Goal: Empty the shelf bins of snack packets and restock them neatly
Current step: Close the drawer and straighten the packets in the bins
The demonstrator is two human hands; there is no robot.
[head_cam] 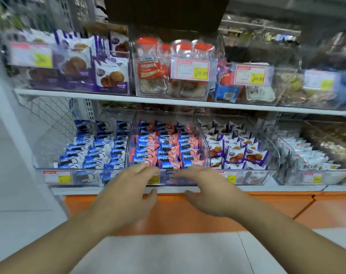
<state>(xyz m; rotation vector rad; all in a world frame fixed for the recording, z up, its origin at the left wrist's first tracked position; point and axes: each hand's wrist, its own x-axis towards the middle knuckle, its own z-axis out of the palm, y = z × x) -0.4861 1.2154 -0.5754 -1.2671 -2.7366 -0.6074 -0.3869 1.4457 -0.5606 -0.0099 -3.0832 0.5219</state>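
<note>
Both hands reach forward at the front lip of the middle clear bin (168,180) on the lower shelf. The left hand (126,192) sits at about 7 o'clock from the bin's centre, the right hand (205,192) at about 5 o'clock. Fingers of each are relaxed and slightly spread, gripping nothing; the fingertips overlap the bin's front edge, though motion blur hides whether they touch it. A narrow gap stays open between the two hands at 6 o'clock.

The bin holds pink-and-blue snack packets (166,149) standing in tidy rows, filling it from front wall to back. At 9 o'clock, just beside it, a second bin carries blue-and-white packets (97,151); at 3 o'clock a third carries purple-and-white waffle packets (239,153), and beyond that white packets (306,157). The bin walls stand side by side with little room between them.

At 12 o'clock the white upper shelf edge (168,100) overhangs the bins, leaving a modest band of open room above the packets. Upon it stand red-capped clear jars (168,66) and purple waffle bags (79,64). Below the bins, at 6 o'clock, runs an orange base ledge (267,204), then pale floor (168,254), open under both forearms.
</note>
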